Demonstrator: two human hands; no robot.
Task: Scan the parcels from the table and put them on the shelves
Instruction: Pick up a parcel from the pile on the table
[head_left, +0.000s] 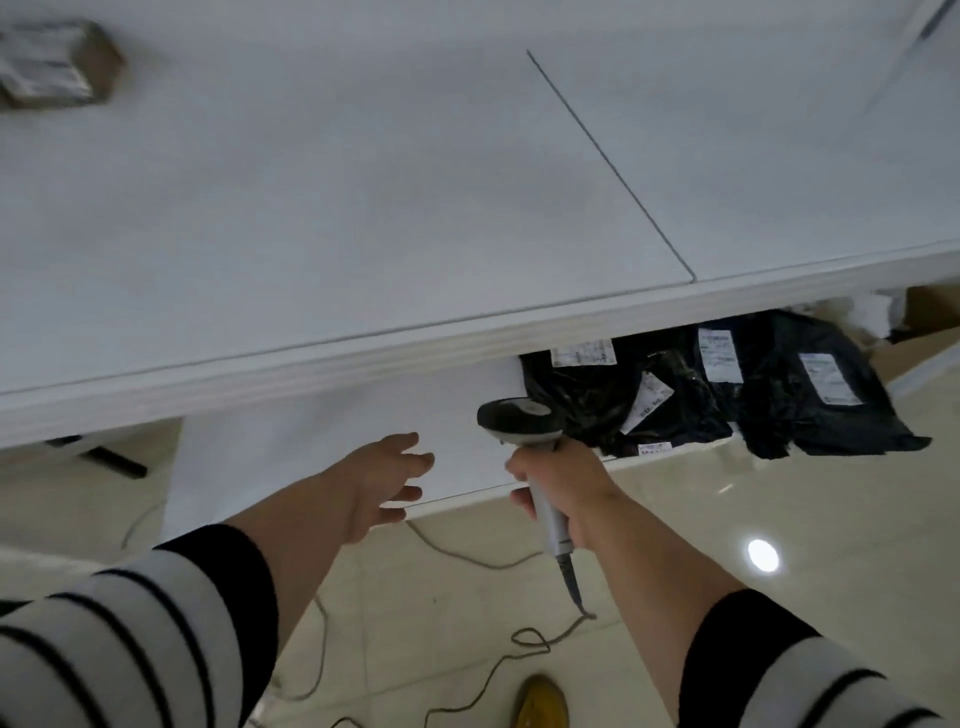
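My right hand (563, 486) grips the grey handle of a barcode scanner (522, 418), whose black head points toward the lower white shelf (322, 441). Several black plastic parcels (779, 395) with white labels lie on that shelf's right part, just right of the scanner. My left hand (387, 480) is held over the shelf's front edge with its fingers spread and holds nothing. On the white table top (337, 208), at its far left corner, sits a blurred brown parcel (57, 62) with a pale label.
The scanner's cable (498, 660) trails in loops across the tiled floor. A yellow shoe (540, 704) shows at the bottom. A brown cardboard box (914, 332) with white filling stands behind the black parcels at the right. A dark table leg (111, 462) shows lower left.
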